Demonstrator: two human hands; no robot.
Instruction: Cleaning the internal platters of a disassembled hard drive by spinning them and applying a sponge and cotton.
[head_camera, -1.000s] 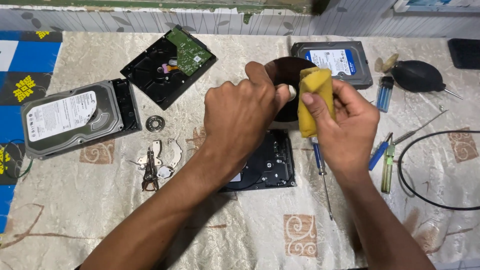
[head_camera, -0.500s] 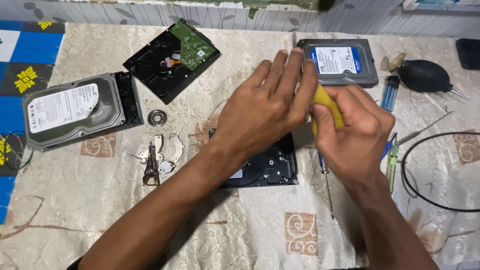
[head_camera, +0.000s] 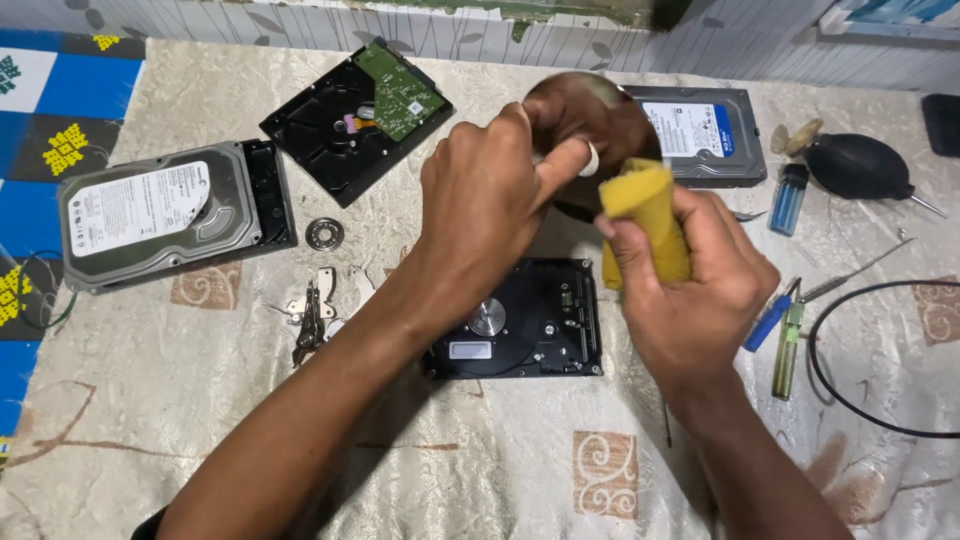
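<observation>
Patterned tablecloth (head_camera: 500, 470) strewn with opened hard drives.
Left hand (head_camera: 480, 200) pinches a shiny platter (head_camera: 610, 120); right hand (head_camera: 690, 280) clenches a yellow cloth (head_camera: 645, 215) against it.

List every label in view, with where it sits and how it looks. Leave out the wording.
White label: atop the grey drive at left, rectangular, dark print.
White-and-blue label: on the drive at top right, rectangular, blue band on its right side.
Small white sticker: on the open black drive below the hands, rectangular.
</observation>
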